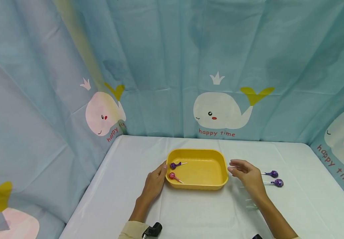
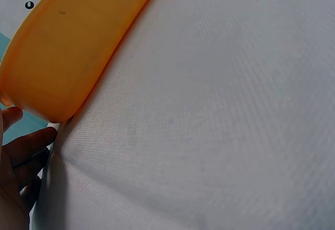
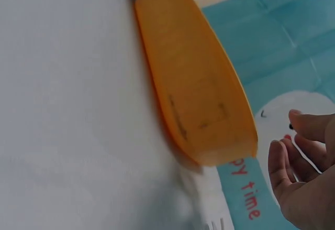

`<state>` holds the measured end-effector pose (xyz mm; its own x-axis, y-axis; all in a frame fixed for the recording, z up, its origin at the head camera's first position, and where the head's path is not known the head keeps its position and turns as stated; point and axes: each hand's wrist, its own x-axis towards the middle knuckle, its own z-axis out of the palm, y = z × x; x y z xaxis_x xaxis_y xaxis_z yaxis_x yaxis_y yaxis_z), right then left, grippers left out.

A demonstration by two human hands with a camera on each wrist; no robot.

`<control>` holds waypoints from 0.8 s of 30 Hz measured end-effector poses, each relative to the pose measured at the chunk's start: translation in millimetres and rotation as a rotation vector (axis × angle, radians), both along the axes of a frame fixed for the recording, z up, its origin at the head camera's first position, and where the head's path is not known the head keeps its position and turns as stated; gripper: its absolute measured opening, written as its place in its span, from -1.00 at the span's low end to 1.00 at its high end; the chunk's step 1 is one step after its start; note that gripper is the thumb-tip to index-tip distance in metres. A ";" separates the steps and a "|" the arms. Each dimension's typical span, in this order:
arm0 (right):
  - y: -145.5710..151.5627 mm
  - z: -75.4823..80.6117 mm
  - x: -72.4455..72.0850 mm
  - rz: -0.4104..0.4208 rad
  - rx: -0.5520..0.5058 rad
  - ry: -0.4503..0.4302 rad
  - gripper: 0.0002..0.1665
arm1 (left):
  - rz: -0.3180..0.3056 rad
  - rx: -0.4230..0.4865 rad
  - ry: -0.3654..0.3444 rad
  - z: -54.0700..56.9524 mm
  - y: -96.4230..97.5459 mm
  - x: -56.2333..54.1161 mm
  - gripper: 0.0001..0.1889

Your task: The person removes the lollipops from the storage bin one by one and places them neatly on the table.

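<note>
A yellow tray (image 1: 198, 187) stands on the white-covered table. Inside, near its left end, lie a purple-wrapped lollipop (image 1: 173, 165) and a red-pink lollipop (image 1: 172, 176). My left hand (image 1: 154, 182) touches the tray's left end, its fingers fairly straight in the left wrist view. Just off the right rim is my right hand (image 1: 249, 177), with fingers loosely bent and nothing visible between them; the right wrist view shows a gap to the tray. Two purple lollipops (image 1: 274, 174) (image 1: 278, 183) lie right of that hand, their sticks partly hidden behind it.
Partly under my right forearm is a clear, greenish pronged item (image 1: 252, 207), too covered to identify. A blue curtain (image 1: 166, 66) printed with whales hangs behind the table and along both sides. A black device (image 1: 154, 229) sits at my left cuff.
</note>
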<state>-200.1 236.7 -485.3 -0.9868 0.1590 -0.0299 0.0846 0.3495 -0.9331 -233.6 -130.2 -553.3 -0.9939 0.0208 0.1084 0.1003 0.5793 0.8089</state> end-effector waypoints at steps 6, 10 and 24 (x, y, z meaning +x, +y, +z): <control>-17.3 -0.3 -2.8 0.030 -0.052 0.023 -0.38 | 0.002 0.001 0.000 1.1 0.5 0.3 -0.31; -30.7 -0.8 -3.7 0.045 -0.066 0.020 -0.41 | 0.007 -0.007 0.010 0.0 0.1 -0.3 -0.33; -75.6 -3.8 -12.8 0.155 -0.116 0.096 -0.55 | 0.001 0.003 -0.015 0.0 -0.6 -0.7 -0.35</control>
